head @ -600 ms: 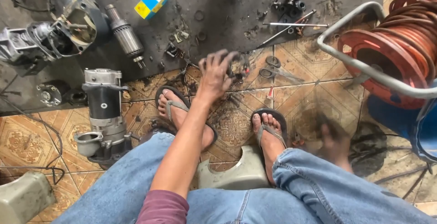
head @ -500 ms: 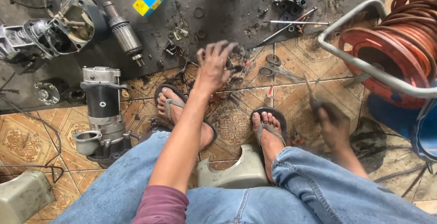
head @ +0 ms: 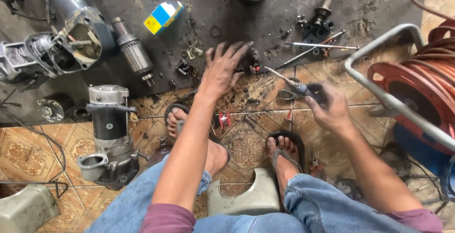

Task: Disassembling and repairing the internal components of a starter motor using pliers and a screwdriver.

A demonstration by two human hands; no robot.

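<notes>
Left hand [head: 222, 69] reaches forward, palm down, fingers spread and loose, grasping nothing; fingertips sit over a small dark part with red wiring [head: 253, 62] lying at the edge of the black greasy mat [head: 199, 5], contact not clear from this view. Right hand [head: 329, 107] is clenched around the handle of a screwdriver [head: 286, 81]; its metal shaft points up-left, tip just beside the small dark part. Both forearms extend from maroon sleeves over blue jeans; both feet in dark sandals rest on patterned floor tiles [head: 28, 152], left foot [head: 189, 129] under the left forearm, right foot [head: 284, 155] below the right hand. A pale plastic stool edge [head: 241, 197] shows between the knees. On the tiles left of the left foot stands a starter motor [head: 111, 133], upright, black body with grey end housings. Farther up-left on the mat: an armature [head: 132, 50] lying tilted, next to an open motor housing [head: 78, 34]. A small blue, yellow and white box [head: 163, 17] lies above the left hand. Loose long rods [head: 322, 46] and small fittings lie at upper right of the mat. Far right: a red hose reel in a grey tube frame [head: 407, 86], well apart from the right hand
</notes>
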